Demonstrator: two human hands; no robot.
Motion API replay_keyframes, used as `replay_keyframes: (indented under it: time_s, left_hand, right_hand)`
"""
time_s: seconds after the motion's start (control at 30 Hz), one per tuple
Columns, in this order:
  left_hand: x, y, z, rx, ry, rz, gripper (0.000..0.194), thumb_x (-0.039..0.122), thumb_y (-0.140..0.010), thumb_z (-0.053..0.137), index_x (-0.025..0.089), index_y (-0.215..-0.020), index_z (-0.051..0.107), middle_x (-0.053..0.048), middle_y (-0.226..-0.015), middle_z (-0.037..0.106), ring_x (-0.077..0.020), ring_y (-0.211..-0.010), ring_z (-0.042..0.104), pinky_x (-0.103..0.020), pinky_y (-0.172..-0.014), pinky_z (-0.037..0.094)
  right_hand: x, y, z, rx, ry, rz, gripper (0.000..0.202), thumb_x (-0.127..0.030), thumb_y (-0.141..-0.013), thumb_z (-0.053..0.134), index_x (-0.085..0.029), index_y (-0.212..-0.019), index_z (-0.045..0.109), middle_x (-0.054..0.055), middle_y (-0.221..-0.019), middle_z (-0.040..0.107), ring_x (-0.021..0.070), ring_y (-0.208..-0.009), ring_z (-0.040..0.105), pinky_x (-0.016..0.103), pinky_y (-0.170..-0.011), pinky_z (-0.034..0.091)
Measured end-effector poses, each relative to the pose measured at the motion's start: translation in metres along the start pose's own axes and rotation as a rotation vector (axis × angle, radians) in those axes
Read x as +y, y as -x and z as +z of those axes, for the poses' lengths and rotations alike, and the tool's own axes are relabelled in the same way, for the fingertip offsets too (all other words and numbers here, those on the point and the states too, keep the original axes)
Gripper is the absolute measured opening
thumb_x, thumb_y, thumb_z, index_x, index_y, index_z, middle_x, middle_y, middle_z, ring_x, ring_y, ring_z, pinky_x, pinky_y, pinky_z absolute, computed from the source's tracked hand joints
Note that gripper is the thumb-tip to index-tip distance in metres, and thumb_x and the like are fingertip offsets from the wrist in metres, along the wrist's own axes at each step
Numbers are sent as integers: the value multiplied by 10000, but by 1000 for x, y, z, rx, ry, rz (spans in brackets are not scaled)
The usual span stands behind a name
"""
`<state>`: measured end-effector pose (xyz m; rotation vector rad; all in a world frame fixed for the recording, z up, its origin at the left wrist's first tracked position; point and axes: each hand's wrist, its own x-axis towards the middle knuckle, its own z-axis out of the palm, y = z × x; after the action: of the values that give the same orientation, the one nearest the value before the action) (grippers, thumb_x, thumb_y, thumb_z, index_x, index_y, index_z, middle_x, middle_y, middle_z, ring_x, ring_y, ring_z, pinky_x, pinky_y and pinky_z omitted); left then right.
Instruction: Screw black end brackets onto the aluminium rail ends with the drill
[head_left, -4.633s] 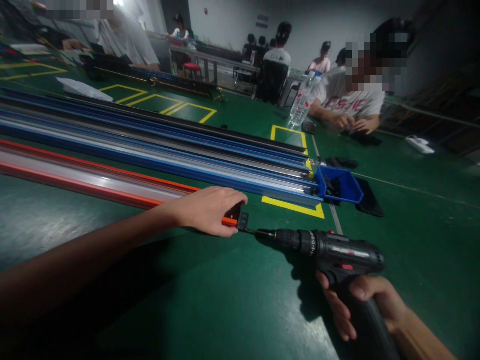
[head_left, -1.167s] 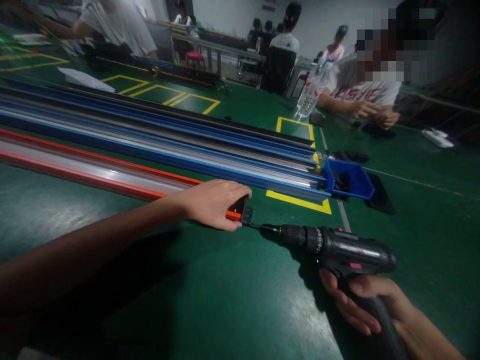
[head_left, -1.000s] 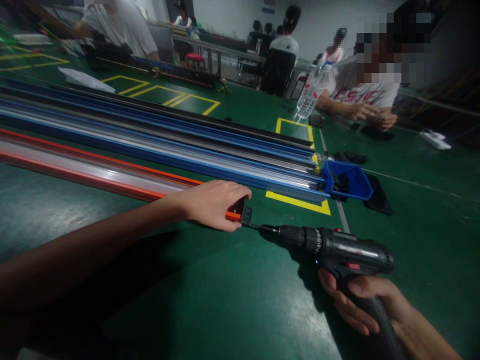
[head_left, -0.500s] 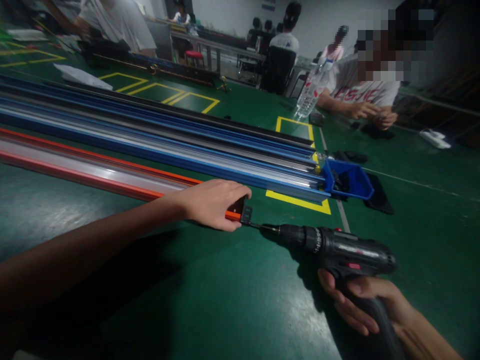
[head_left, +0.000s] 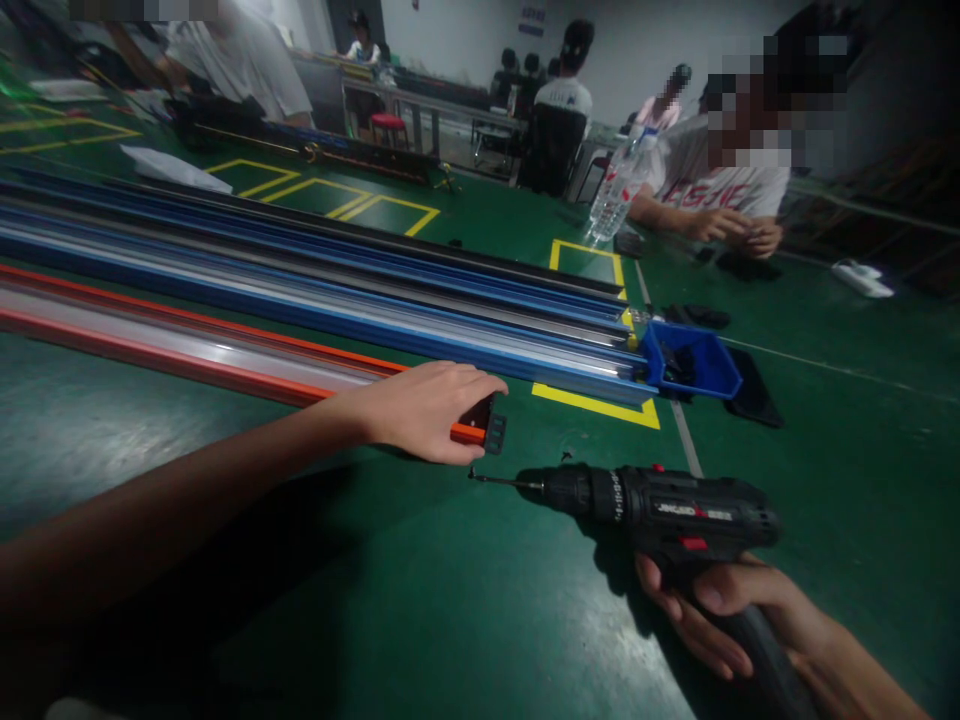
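My left hand [head_left: 431,410] spans the end of an orange rail [head_left: 225,352], half curled, thumb and fingers clasping its sides, while a black end piece [head_left: 496,434] juts out just past my fingertips. My right hand [head_left: 739,605] wraps firmly around the grip of a black drill [head_left: 697,507]. The drill's slim bit [head_left: 504,482] points toward my left hand, its tip just on the near side of the thumb, apart from the end piece; the dark speck there is too small to identify. Blue rails [head_left: 450,333] lie beyond my left hand, and a blue bin [head_left: 718,365] of dark parts sits beyond my right, on the green table [head_left: 450,600].
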<state>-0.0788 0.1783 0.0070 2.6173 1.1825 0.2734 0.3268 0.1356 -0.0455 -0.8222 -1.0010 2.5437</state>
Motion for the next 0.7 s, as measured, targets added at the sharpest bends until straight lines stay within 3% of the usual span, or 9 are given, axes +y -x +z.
replay_keyframes:
  time_s: [0.1, 0.17, 0.27, 0.37, 0.47, 0.6, 0.7]
  left_hand:
    - [-1, 7, -2, 120, -74, 94, 741, 480, -864, 637, 157, -1499, 431, -209, -1560, 473, -373, -1419, 464, -518, -1153, 372]
    - [-2, 16, 3, 203, -131, 200, 680, 435, -849, 620, 219, -1478, 478, -177, -1562, 487, -372, -1429, 455, -553, -1165, 355]
    - [1, 35, 23, 276, -204, 388, 515, 323, -799, 596, 298, -1313, 622, -103, -1231, 727, -321, -1153, 662, -539, -1045, 468]
    - [12, 53, 51, 389, -251, 483, 494, 270, -774, 584, 234, -1264, 633, -84, -913, 760, -252, -757, 697, -433, -698, 551]
    - [28, 62, 68, 493, -128, 370, 538, 250, -793, 600, 184, -1325, 551, -65, -875, 743, -206, -677, 684, -341, -556, 529]
    - [41, 59, 71, 498, 132, 120, 571, 317, -835, 647, 175, -1367, 495, -7, -848, 691, -136, -648, 656, -240, -523, 518]
    - [40, 54, 69, 555, 210, 140, 406, 261, -868, 658, 179, -1258, 580, 15, -820, 674, -73, -542, 571, -188, -481, 460]
  right_hand:
    - [4, 2, -5, -77, -34, -26, 348, -282, -780, 663, -84, -1048, 764, 35, -636, 633, 53, -333, 404, 188, -410, 450]
    - [6, 4, -6, -108, -47, -25, 336, -270, -794, 646, -80, -1045, 764, 9, -561, 586, 58, -322, 383, 182, -413, 452]
    - [7, 7, -6, -145, -56, -28, 338, -273, -791, 648, -88, -1050, 762, -5, -561, 574, 51, -307, 358, 175, -405, 448]
    - [7, 10, -7, -154, -50, -40, 352, -283, -787, 642, -84, -1055, 754, -4, -583, 575, 43, -307, 344, 170, -409, 448]
    - [8, 11, -9, -173, -52, -45, 364, -291, -785, 636, -79, -1062, 741, -4, -604, 574, 37, -313, 349, 168, -426, 457]
    - [8, 8, -7, -227, -87, -74, 364, -283, -785, 634, -64, -1058, 732, 2, -593, 584, 44, -322, 373, 164, -440, 475]
    - [7, 3, -1, -288, -108, -92, 381, -245, -780, 616, -49, -1087, 726, 17, -635, 608, 47, -329, 392, 168, -439, 482]
